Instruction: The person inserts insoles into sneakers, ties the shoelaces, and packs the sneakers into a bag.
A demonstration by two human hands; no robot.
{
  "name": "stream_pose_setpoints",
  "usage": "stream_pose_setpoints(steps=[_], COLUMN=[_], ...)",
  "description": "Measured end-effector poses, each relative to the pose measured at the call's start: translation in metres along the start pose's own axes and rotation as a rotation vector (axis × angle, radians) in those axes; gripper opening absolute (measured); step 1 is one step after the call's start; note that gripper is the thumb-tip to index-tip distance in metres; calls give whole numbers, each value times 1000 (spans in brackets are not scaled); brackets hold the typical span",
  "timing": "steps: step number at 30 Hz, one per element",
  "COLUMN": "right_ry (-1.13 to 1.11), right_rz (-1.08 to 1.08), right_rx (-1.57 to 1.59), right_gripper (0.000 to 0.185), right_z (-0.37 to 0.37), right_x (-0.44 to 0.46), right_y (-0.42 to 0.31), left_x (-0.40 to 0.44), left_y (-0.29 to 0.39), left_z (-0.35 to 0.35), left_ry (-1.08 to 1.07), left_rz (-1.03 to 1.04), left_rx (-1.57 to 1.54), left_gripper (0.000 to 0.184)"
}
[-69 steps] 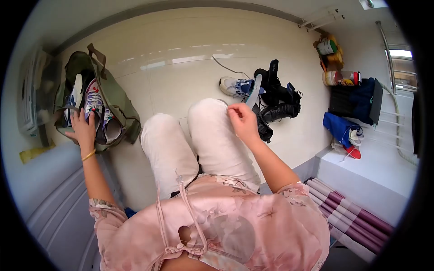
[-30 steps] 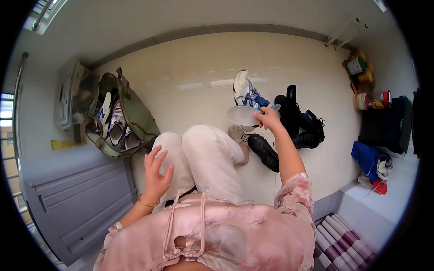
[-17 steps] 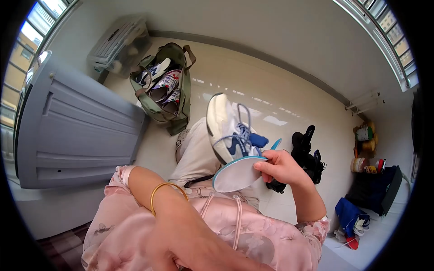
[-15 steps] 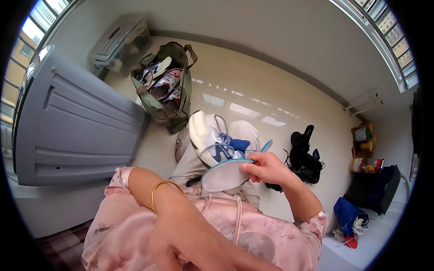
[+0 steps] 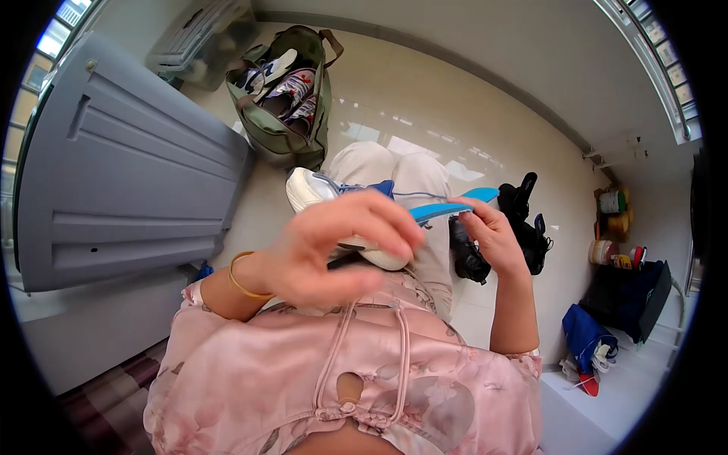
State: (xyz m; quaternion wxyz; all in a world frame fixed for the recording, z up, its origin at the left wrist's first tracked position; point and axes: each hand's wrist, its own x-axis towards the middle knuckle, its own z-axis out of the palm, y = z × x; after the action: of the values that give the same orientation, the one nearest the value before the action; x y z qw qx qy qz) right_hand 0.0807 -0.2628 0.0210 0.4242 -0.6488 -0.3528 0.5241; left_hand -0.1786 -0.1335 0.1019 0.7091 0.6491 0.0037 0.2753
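My right hand point(image 5: 491, 235) pinches a thin blue insole point(image 5: 444, 210) between thumb and fingers, above my knees. A blue end point(image 5: 484, 194) sticks out beyond the fingers; whether it belongs to the same insole or a second one, I cannot tell. My left hand point(image 5: 341, 246), with a gold bangle at the wrist, hovers left of the insole, thumb and fingers apart and nothing between them. Behind that hand, a white and blue lace-up sneaker point(image 5: 307, 191) rests on my lap, partly hidden.
An olive bag point(image 5: 277, 144) full of shoes stands on the floor ahead, by a clear plastic box point(image 5: 201, 45). A big grey plastic panel point(image 5: 144, 174) is at left. Black shoes point(image 5: 535, 235) lie right of my knees. A blue bag point(image 5: 584, 337) sits farther right.
My left hand has risen from near my waist toward the insole. My right hand has lifted the insole up and right and tilted it edge-on. The sneaker now sits farther left, lying over.
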Motion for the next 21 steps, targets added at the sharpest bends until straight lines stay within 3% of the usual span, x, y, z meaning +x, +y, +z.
stream_pose_setpoints(steps=[1,3,5,6,8,10,12,13,15,17,18,19,21], right_ry=[52,234,299,343,415,329,244,130,-101,-114,-117,-121,-3], right_rz=[-29,-138,-212,-240,-249,-89,-55,25,179,296,165,31,56], right_rx=[-77,-248,-261,-267,-250,-63,89,86,79,-185,-304,-421,-700], right_gripper=[22,22,22,22,22,23,26,28,31,29,27,27,31], right_z=[-10,-24,-25,-27,-26,-36,-32,-30,-27,-13,-6,2,22], right_x=[-5,-9,-9,-8,-8,-11,-13,-16,-21,-16,-15,-14,-18], right_y=[0,15,14,23,28,40,47,49,52,55,64,74,64], left_x=[-1,3,3,6,8,10,14,15,12,7,6,2,-6], left_y=[-24,-70,-104,-114,-116,-115,-108,-106,-106,-96,-88,-86,-80], left_z=[-13,-29,-28,-22,-21,-20,-17,-16,-17,-16,-16,-19,-23], left_ry=[150,245,194,24,39,95,86,81,22,-87,-131,-97,-24], left_rz=[-88,-245,-192,-370,-359,-333,-538,-642,-662,-647,-695,-638,-524], left_rx=[299,710,1135,1440,1400,1365,1330,1311,1354,1357,1371,1394,1442], left_gripper=[21,30,41,50,52,54,58,60,54,48,31,27,19])
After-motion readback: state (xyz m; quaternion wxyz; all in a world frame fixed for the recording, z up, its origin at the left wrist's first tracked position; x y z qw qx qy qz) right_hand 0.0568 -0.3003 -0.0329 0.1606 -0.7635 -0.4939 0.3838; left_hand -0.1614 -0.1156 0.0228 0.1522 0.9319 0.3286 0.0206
